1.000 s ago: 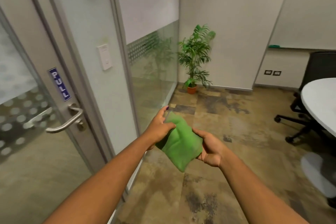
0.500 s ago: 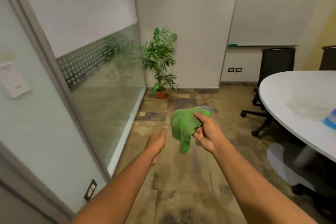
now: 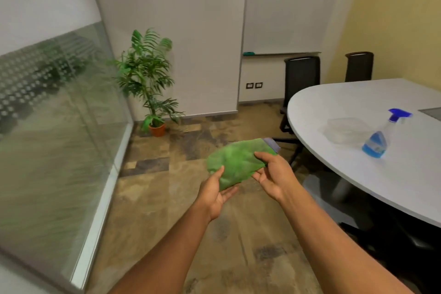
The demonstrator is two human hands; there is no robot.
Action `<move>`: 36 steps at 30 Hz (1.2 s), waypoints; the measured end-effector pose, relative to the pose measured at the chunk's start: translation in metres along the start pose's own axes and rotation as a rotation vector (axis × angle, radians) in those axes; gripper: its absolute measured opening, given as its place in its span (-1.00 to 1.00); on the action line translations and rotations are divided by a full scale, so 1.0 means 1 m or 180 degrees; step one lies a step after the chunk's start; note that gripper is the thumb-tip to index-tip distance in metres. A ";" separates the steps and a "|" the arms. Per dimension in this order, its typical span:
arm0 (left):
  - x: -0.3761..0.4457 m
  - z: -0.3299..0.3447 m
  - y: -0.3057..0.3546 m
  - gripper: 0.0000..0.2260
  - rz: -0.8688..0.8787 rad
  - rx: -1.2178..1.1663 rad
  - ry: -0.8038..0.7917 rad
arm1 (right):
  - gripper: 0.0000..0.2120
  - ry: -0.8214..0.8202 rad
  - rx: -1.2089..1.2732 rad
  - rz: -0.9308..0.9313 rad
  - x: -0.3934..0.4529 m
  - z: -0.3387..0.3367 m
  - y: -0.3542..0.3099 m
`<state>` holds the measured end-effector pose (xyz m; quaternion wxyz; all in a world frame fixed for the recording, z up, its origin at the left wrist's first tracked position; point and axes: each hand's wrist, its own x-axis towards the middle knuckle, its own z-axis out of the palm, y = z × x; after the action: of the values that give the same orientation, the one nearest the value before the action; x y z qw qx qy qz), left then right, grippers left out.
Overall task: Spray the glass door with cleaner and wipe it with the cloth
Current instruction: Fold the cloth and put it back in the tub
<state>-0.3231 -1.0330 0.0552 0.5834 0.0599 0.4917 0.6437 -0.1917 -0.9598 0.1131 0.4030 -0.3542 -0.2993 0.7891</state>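
A: Where is the green cloth [image 3: 235, 162]?

B: Held up over the floor [image 3: 152, 200], between both hands, to the left of the white worktop [image 3: 358, 112]. It is bunched into a loose wad, with a small bluish tag or corner at the end nearest the worktop.

A: How do the hands have it?

B: The left hand [image 3: 216, 194] is palm-up beneath the end of the cloth farther from the worktop, thumb pressed on top, fingers loosely curled under it. The right hand [image 3: 274, 175] pinches the end closer to the worktop, thumb over the top and fingers below. Both are closed on the fabric, neither tightly.

A: And the cleaner?

B: The spray bottle [image 3: 379, 137] stands upright on the worktop, well apart from the hands. It has a blue trigger head and a little blue liquid at the bottom. Just beside it on the worktop lies something clear and crumpled; I cannot tell what it is.

A: What about the glass?

B: A glass wall [image 3: 55, 122] with a dotted frosted band lies on the far side of the hands from the worktop. A potted plant [image 3: 149, 79] stands in the corner at its end. Two black chairs [image 3: 301, 79] sit behind the worktop.
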 end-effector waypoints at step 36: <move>0.371 0.299 0.068 -0.85 0.0180 0.2103 -0.1322 | -0.35 0.0039 -0.4136 -0.0636 0.329 -0.128 -0.213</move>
<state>-0.2910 -0.5533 0.0712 0.6018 0.3870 0.5420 0.4407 -0.1384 -0.5511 0.0966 0.1801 -0.5004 -0.7440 0.4044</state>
